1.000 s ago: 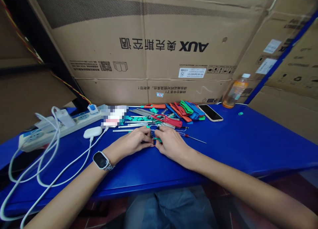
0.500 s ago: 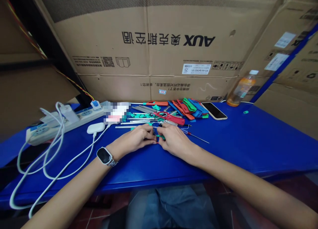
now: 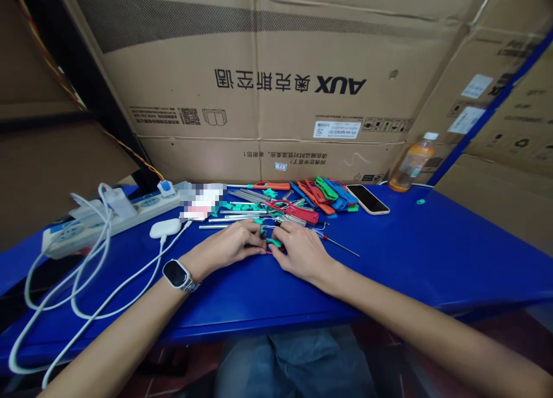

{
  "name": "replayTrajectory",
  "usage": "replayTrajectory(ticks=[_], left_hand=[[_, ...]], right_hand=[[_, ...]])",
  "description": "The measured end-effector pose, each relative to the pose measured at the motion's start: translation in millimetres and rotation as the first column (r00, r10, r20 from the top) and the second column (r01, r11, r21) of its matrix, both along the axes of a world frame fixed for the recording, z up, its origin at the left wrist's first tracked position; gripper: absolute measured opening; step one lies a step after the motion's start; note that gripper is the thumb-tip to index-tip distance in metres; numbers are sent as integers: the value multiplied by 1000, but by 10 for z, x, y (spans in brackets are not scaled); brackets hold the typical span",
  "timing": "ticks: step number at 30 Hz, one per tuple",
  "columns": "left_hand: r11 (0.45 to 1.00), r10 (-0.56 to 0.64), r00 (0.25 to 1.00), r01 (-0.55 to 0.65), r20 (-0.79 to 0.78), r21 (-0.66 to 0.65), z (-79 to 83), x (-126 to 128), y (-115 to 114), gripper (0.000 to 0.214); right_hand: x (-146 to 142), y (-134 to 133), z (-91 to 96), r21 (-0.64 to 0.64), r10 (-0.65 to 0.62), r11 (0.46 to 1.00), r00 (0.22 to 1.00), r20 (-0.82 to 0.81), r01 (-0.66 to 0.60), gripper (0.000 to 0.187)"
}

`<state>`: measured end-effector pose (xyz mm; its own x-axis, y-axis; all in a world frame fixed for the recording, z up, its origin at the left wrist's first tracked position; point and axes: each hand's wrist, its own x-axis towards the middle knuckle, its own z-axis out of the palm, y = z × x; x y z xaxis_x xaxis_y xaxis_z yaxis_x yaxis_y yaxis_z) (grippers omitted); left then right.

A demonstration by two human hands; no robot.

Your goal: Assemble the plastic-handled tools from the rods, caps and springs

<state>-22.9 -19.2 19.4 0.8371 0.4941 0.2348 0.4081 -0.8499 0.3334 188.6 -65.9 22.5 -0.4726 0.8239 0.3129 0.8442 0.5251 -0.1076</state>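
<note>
Left hand (image 3: 242, 242) curls its fingers, tips close together by a thin red bit (image 3: 268, 251); I can't tell if it pinches it. Right hand (image 3: 298, 249) is half closed, with a small green piece (image 3: 275, 243) by its thumb; its grip is hidden. Past both hands, a red tool (image 3: 305, 215) lies on the blue tabletop (image 3: 259, 300).
</note>
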Motion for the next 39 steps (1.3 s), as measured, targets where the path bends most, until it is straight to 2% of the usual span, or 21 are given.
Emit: replayTrajectory(ticks=[16, 21, 27, 35, 39], left_hand=[[1000, 13, 1000, -13, -6, 18, 3, 12, -27, 21], [1000, 6, 1000, -6, -10, 26, 38, 19, -38, 25], [999, 13, 1000, -13, -4, 31, 40, 20, -41, 26], [999, 25, 1000, -24, -12, 37, 29, 23, -62, 16], [998, 22, 1000, -21, -4, 51, 30, 30, -63, 14]], right_hand=[[7, 74, -45, 40, 89, 995, 994, -60, -87, 11], [81, 91, -18, -4, 98, 995, 994, -49, -98, 17], [99, 68, 8, 12, 108, 994, 985, -136, -107, 14], [-66, 65, 74, -46, 67, 997, 998, 21, -66, 12], [-59, 70, 71, -41, 49, 998, 998, 37, -48, 13]])
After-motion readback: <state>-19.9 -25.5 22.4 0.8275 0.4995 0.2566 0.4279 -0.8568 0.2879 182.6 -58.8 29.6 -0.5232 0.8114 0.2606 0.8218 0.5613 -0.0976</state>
